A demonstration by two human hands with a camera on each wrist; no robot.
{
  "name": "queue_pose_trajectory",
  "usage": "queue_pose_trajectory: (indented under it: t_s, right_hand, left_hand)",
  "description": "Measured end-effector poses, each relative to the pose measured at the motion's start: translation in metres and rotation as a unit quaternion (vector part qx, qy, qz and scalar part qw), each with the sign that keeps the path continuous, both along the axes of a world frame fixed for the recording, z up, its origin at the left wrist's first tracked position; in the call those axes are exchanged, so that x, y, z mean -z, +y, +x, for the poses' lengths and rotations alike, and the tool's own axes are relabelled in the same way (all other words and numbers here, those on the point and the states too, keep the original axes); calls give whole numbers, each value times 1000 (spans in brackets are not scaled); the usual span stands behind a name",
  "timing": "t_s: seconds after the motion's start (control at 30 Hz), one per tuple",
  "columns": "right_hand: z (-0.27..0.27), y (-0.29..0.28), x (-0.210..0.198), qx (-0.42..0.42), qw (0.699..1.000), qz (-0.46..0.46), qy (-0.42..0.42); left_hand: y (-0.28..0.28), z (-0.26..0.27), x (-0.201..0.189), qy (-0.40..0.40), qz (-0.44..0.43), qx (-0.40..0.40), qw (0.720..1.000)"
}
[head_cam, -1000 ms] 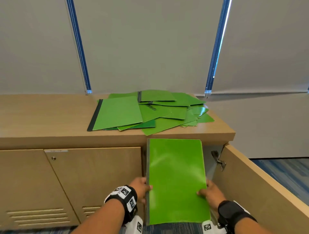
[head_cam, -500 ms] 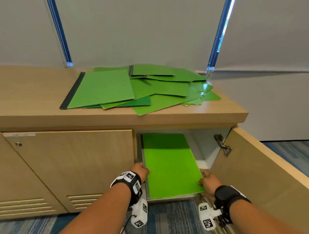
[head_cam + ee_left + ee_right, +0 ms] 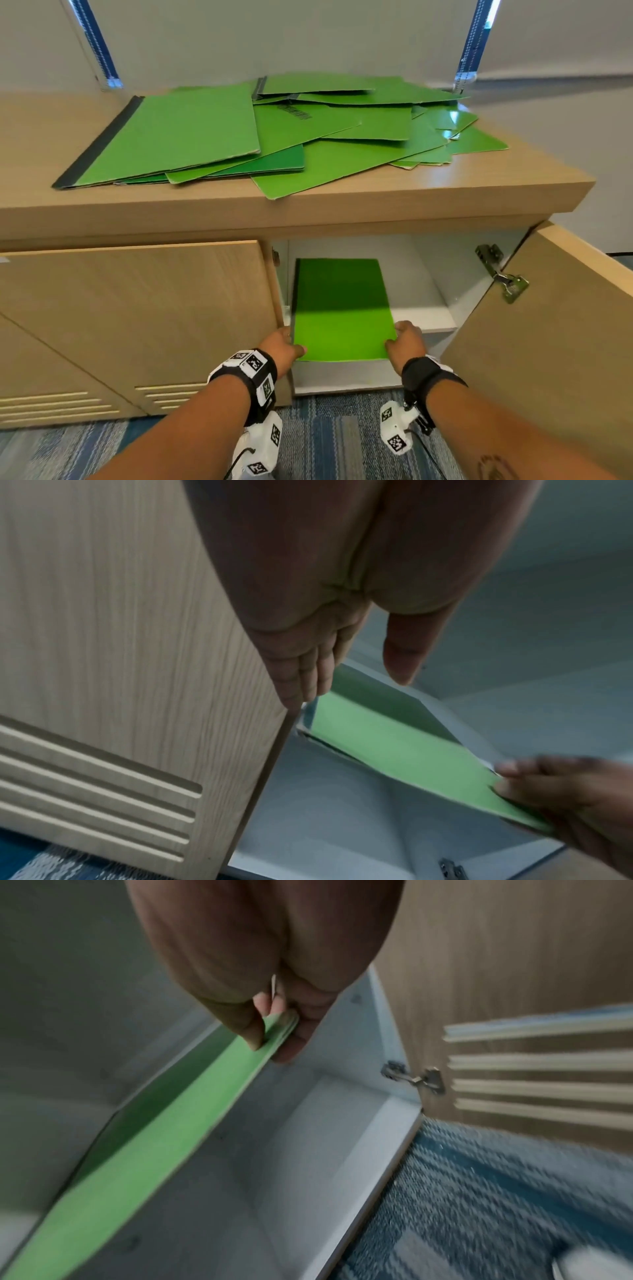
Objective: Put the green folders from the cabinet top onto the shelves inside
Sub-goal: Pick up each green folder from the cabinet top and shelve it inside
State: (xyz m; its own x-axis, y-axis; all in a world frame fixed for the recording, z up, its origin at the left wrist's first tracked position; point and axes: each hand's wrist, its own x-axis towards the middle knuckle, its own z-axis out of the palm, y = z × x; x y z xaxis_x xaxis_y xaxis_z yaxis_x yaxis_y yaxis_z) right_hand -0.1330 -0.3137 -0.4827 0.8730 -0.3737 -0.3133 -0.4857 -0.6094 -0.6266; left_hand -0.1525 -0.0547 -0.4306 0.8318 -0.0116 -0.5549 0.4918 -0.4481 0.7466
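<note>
Green card, thin, light and a little bendy, the folder [image 3: 342,308] lies half inside the cabinet between both hands, right hand [image 3: 406,342] pinching its near corner, left hand [image 3: 282,347] with straight fingers against the spine edge, so gripping both edges should prevent sagging.

Head view. Centre: a green folder [image 3: 342,308] lies partly inside the open cabinet compartment, left hand [image 3: 281,346] and right hand [image 3: 407,342] at its near corners. Upper centre: a pile of green folders [image 3: 274,133] on the cabinet top [image 3: 479,192]. Right: open door [image 3: 555,342].
</note>
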Motion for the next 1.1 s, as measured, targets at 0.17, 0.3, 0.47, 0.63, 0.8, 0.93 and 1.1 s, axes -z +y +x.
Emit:
queue_pose_trajectory:
  t_s: [0.17, 0.3, 0.47, 0.63, 0.8, 0.93, 1.1]
  right_hand:
    - [24, 14, -3, -96, 993, -54, 44]
    - [35, 17, -5, -155, 975, -153, 34]
    - [41, 15, -3, -207, 946, -249, 37]
    - [44, 15, -5, -207, 940, -268, 38]
    - [37, 24, -23, -224, 937, -268, 27]
    - [16, 48, -72, -262, 934, -238, -42]
    - [-23, 78, -156, -327, 917, -193, -125]
  left_hand:
    - [1, 2, 4, -1, -24, 33, 999]
    - [4, -1, 12, 6, 14, 45, 999]
    - [6, 3, 17, -8, 17, 60, 998]
    - [4, 4, 15, -15, 6, 55, 998]
    - [1, 5, -8, -35, -5, 50, 998]
    - [-6, 0, -47, -68, -13, 40, 997]
    - [-12, -17, -113, -121, -36, 28, 992]
